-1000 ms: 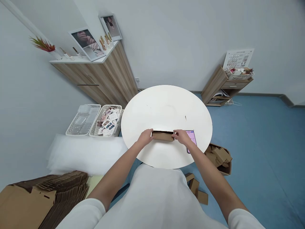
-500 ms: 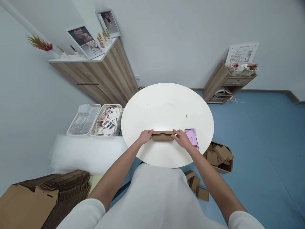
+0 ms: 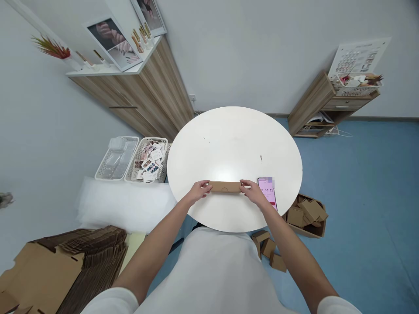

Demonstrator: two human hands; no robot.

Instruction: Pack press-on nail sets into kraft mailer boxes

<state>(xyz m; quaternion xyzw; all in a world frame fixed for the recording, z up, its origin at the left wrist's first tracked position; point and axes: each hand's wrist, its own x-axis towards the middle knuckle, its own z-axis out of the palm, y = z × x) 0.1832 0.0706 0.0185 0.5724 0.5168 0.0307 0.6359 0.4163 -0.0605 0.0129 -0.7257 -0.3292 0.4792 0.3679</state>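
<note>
A small brown cardboard box [image 3: 225, 187], long and narrow, is near the front of the round white table [image 3: 229, 144]. Its front flap looks closed, with a curved notch line showing in the middle. My left hand [image 3: 199, 190] grips the box's left end between thumb and fingers. At the right end, my right hand [image 3: 251, 190] pinches the corner in the same way. A phone [image 3: 267, 192] with a pink timer screen lies beside my right wrist.
White baskets hold clear plastic packs [image 3: 118, 152] and printed cards [image 3: 151, 163] at the left, behind white foam sheets [image 3: 127, 203]. Flat cardboard blanks [image 3: 42, 274] are stacked at lower left. A carton of small boxes [image 3: 307, 213] stands right of the table, with loose boxes [image 3: 268, 247] on the floor.
The box's front, which showed an open dark gap under the lid, now looks closed. Both hands stay at its ends. The camera view has shifted slightly.
</note>
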